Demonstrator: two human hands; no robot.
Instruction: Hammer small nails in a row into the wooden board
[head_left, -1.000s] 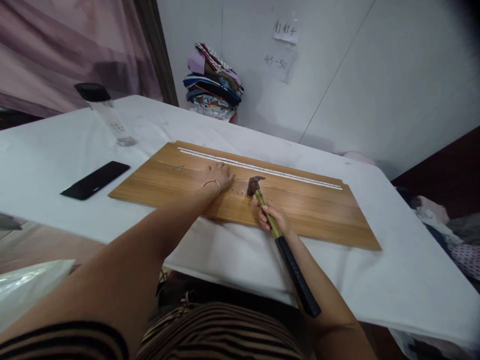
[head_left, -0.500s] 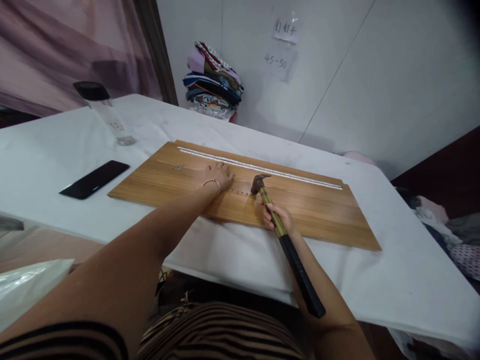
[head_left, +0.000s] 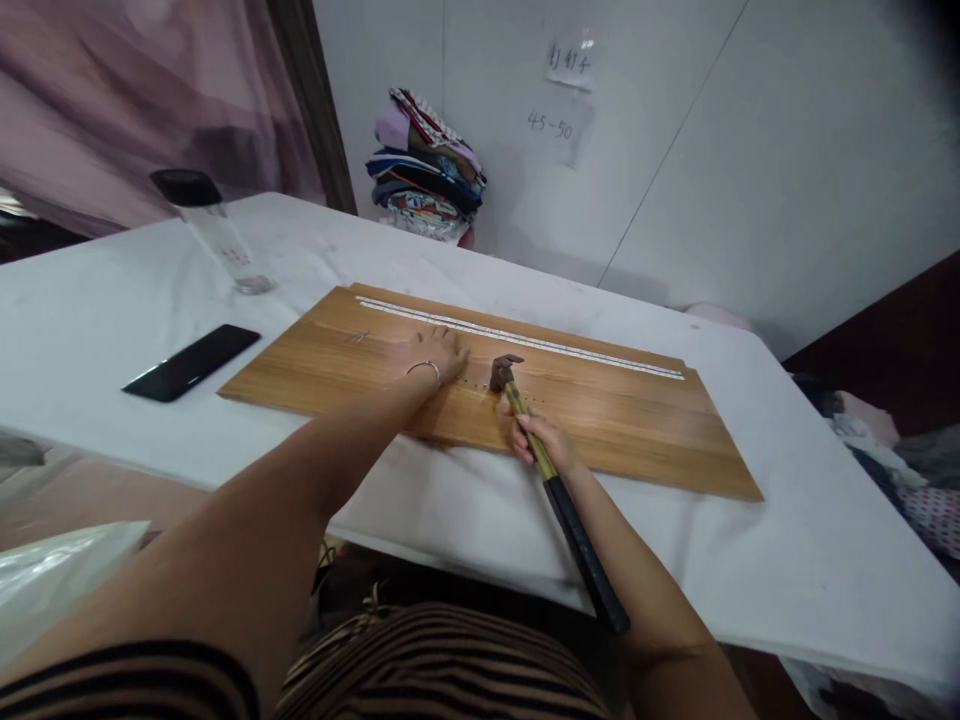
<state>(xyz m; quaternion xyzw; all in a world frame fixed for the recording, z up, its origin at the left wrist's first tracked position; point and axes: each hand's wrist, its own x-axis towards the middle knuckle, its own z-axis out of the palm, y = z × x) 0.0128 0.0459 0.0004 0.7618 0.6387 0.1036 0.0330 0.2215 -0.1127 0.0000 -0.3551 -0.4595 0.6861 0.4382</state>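
Note:
My right hand (head_left: 541,438) is wrapped round the upper handle of a claw hammer (head_left: 574,520), whose rusty head is low over the wooden board (head_left: 637,420). Along the board's middle runs a row of small nails (head_left: 531,399), partly hidden by the hammer head and hand. Flat on the board, left of the hammer, lies my left hand (head_left: 439,357) with fingers spread and nothing in it. A few loose nails (head_left: 358,336) rest farther left. Two white measuring strips (head_left: 525,340) run along the far side of the board.
A black phone (head_left: 193,362) lies on the white table (head_left: 810,560), left of the board. Behind it stands a clear bottle (head_left: 225,245) with a black lid. A stack of folded clothes (head_left: 427,170) sits by the wall at the table's far edge.
My right hand has shifted the hammer slightly left along the row of nails, uncovering nails to its right. My left hand stays in place on the board.

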